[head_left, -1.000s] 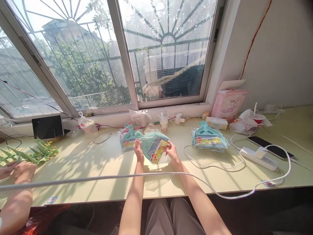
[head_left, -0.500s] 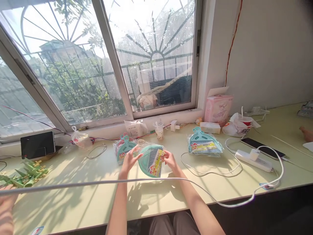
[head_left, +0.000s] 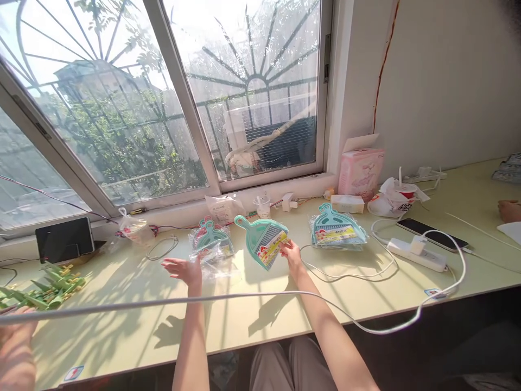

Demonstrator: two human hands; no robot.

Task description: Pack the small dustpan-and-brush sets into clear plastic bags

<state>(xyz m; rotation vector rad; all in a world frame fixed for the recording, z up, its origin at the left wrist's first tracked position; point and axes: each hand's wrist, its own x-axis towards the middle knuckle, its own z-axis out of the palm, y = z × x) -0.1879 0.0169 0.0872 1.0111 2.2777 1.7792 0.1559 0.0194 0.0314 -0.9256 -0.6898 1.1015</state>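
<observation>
My right hand (head_left: 291,254) is closed on the lower right edge of a small mint-green dustpan (head_left: 254,234), held tilted above the table. A grey-bristled brush and a yellow printed label (head_left: 272,251) lie across its front. My left hand (head_left: 183,270) is open, palm up with fingers spread, to the left of the dustpan. Beside its thumb is a crumpled clear plastic bag (head_left: 223,265); whether the thumb touches it I cannot tell. Behind the bag lie bagged dustpans (head_left: 209,234), one green and one pink-rimmed. More bagged green dustpans (head_left: 336,231) are stacked to the right.
A white cable (head_left: 244,296) crosses in front of my forearms to a power strip (head_left: 417,255). A phone (head_left: 431,234), pink box (head_left: 360,172) and plastic cup (head_left: 261,206) stand rightward and behind. At left are a tablet (head_left: 64,239), green plant-like pieces (head_left: 44,285) and another person's hand (head_left: 18,331).
The dustpan is out of its clear bag and has turned, with its handle now up and left. My left hand has let go of it and moved left, fingers spreading.
</observation>
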